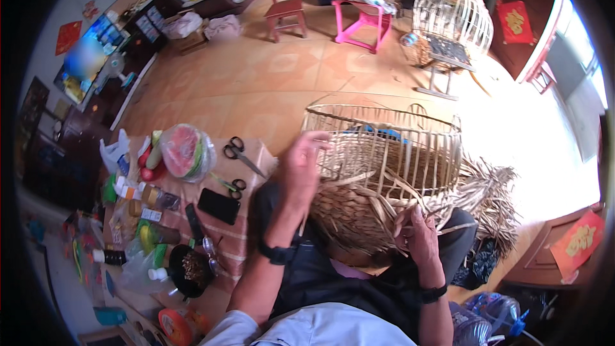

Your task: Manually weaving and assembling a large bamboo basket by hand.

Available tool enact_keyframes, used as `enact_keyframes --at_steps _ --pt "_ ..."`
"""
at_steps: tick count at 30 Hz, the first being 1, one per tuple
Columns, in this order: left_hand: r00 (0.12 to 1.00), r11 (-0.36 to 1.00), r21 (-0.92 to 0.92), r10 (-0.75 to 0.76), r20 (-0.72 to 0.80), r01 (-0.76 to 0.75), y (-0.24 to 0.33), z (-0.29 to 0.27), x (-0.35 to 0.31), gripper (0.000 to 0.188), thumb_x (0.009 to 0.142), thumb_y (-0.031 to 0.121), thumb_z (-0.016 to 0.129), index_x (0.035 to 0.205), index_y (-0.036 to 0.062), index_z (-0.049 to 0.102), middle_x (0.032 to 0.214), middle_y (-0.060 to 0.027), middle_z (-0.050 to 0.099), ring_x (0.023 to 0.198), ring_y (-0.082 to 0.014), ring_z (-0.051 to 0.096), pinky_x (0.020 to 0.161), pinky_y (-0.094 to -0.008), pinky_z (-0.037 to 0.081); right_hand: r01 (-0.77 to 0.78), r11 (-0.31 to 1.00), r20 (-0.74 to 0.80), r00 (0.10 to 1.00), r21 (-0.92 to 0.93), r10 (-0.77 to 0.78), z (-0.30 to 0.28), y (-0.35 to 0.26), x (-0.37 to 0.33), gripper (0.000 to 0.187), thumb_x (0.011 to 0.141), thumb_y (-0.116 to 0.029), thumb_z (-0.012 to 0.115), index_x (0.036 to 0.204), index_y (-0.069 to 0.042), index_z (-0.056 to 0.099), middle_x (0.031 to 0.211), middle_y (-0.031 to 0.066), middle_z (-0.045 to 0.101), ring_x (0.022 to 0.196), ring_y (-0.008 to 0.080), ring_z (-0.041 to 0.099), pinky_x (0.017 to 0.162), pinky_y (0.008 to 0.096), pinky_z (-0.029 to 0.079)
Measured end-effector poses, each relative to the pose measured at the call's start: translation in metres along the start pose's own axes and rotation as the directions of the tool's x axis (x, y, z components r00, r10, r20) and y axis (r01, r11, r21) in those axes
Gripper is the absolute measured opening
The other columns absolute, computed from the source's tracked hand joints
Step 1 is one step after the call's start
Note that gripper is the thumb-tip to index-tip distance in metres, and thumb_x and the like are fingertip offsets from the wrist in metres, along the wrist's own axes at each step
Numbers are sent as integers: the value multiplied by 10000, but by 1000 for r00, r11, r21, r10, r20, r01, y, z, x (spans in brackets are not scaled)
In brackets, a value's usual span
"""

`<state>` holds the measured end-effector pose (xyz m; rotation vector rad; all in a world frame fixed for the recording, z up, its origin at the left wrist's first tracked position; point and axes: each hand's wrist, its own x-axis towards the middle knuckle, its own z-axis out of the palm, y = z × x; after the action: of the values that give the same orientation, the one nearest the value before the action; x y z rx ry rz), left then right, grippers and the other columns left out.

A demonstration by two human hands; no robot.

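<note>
A half-woven basket [349, 208] rests on my lap, its lower wall braided from dried, tan plant strands. Above the weave, bare upright ribs and a thin rim [384, 114] form an open frame. My left hand [303, 170] is raised at the basket's left side, fingers stretched toward the ribs; whether they touch is unclear. At the near right wall, my right hand [419, 236] has its fingers closed on a dried plant strand [386, 211] at the top of the weave. Something blue shows through the ribs at the far side.
Loose dried strands [490, 202] are heaped right of the basket. A cloth-covered table [253, 154] at left carries scissors [243, 156], a phone [219, 206], wrapped melon [186, 152] and bottles. Beyond are a red chair [286, 9], a pink stool [362, 25], and a person beside another rib frame [451, 19].
</note>
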<state>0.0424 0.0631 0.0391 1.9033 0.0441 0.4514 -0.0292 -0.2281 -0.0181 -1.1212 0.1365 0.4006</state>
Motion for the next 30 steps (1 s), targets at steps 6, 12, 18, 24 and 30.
enact_keyframes --at_steps 6,12,18,24,30 --pt "909 870 262 406 100 -417 51 -12 -32 310 843 -144 485 994 15 704 960 -135 711 923 -286 709 856 -381 561 -31 998 164 986 53 22 -13 8 -13 382 1094 -386 572 1072 -20 677 765 83 682 510 107 519 469 231 380" --pt "806 741 339 463 369 -580 26 27 -61 389 827 -96 590 1177 40 691 1105 -124 696 1058 -319 675 947 -427 550 -97 971 297 941 -217 160 -25 -11 -23 394 1057 -372 631 979 4 721 732 47 673 538 62 522 515 230 381" --pt "792 730 328 483 372 -600 19 31 -62 433 813 -95 596 1212 42 694 1090 -124 694 1065 -314 673 964 -431 549 -99 722 323 929 685 -178 -76 -11 -48 375 1086 -293 528 896 -11 687 980 149 682 789 188 607 705 283 496" --pt "748 694 329 468 471 -641 12 36 -55 371 898 22 593 1259 43 679 1115 -125 705 1073 -293 666 996 -423 524 95 513 12 979 853 -202 -98 -2 -61 471 1129 -430 441 1024 -32 669 1197 141 598 784 182 537 651 283 447" --pt "766 757 244 473 435 -606 12 32 -53 360 893 9 593 1246 28 663 1032 -152 720 987 -330 697 939 -453 550 474 784 -47 865 400 -499 -84 -23 -54 475 1131 -430 458 1053 -15 676 944 103 571 678 141 447 591 292 388"
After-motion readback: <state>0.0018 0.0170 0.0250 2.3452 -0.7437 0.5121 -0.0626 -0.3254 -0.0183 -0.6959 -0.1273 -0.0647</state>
